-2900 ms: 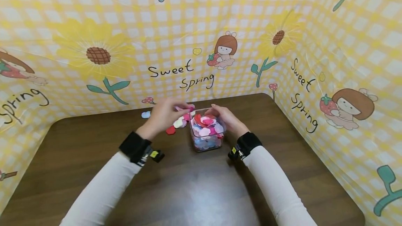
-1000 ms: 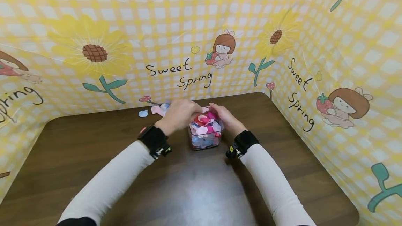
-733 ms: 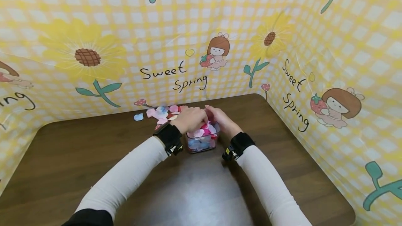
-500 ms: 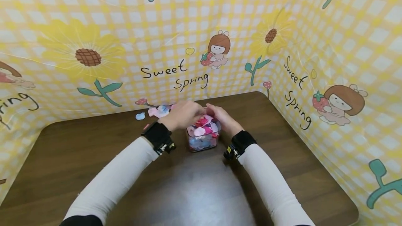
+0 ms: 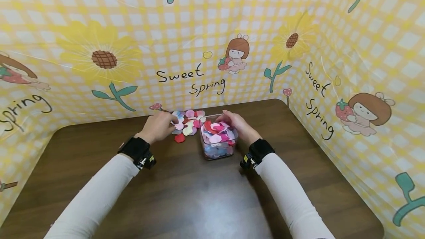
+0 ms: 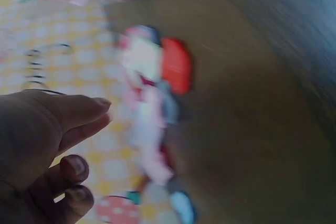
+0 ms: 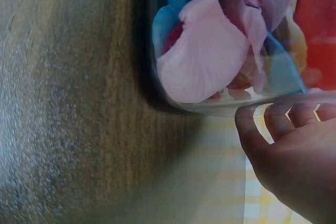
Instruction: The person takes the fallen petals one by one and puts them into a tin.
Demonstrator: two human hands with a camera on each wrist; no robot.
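Left wrist view blurred; petal pile [image 6: 152,108] smeared.

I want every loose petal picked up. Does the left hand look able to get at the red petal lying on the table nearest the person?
Probably yes. The left hand is at the petal pile, and the red petal lies bare beside it, with only table around it. The box stands off to its right.

My clear box [image 5: 218,146] holds pink, red and blue petals [image 5: 217,134]; the table [image 5: 199,194] is dark brown, the backdrop [image 5: 232,17] yellow-and-white checked with sunflowers.
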